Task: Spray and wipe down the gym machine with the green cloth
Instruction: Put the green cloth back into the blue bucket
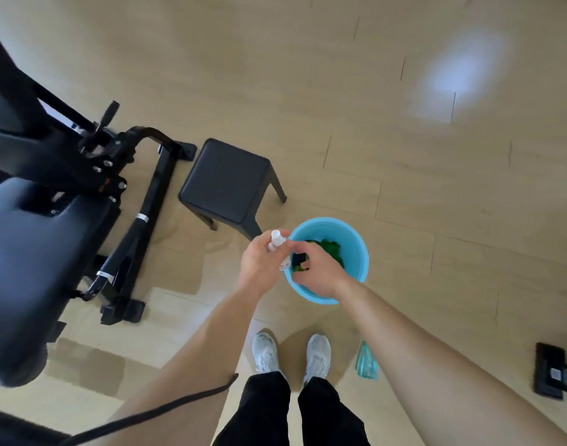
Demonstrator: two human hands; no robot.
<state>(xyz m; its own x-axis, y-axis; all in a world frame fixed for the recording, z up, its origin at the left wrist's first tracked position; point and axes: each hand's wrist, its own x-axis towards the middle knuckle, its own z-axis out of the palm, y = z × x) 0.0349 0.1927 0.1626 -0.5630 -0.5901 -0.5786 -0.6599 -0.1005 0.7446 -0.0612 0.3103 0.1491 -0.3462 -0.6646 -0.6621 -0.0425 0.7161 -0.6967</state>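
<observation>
Reaching into the bucket, spray in hand

A person stands in white shoes on a pale wood floor, with a teal bottle lying just to their right. Both bare arms stretch forward and down.

The left hand has its fingers curled tight around a small spray bottle, whose white cap pokes up above the fist.

Right beside it, almost touching, the right hand dips over the near rim of a light blue bucket. Its fingers bend down inside onto the green cloth. From where I stand I cannot tell whether they have closed on the fabric or only rest on it. The cloth sits bunched in the bucket, showing past the fingertips towards the far wall.

Beyond the bucket stands a black square stool. Off to the left, well apart from both hands, is the gym machine, with dark padding and a black steel frame.
</observation>
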